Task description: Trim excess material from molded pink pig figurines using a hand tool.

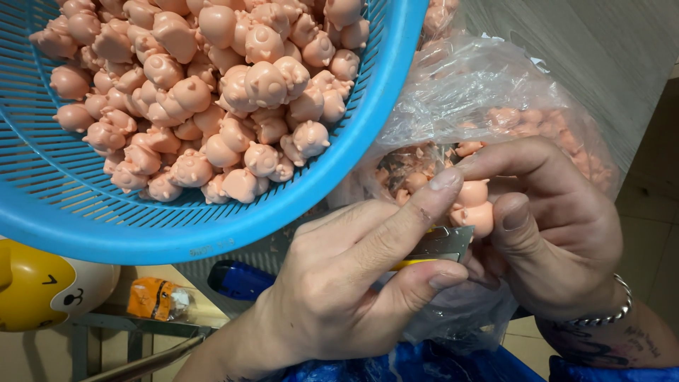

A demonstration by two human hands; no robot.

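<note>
My left hand (353,283) grips a utility knife (438,247) with a yellow handle and a silver blade; the index finger lies along the top of the blade. My right hand (552,226) pinches a small pink pig figure (472,206) between thumb and fingers. The blade's edge touches the underside of the figure. Both hands hover over a clear plastic bag (481,92) holding more pink figures.
A blue perforated basket (64,191) full of several pink pig figures (233,92) fills the upper left. Below it sit a yellow and white round toy (42,283), an orange packet (152,298) and a blue object (240,279). Blue fabric (424,364) lies at the bottom.
</note>
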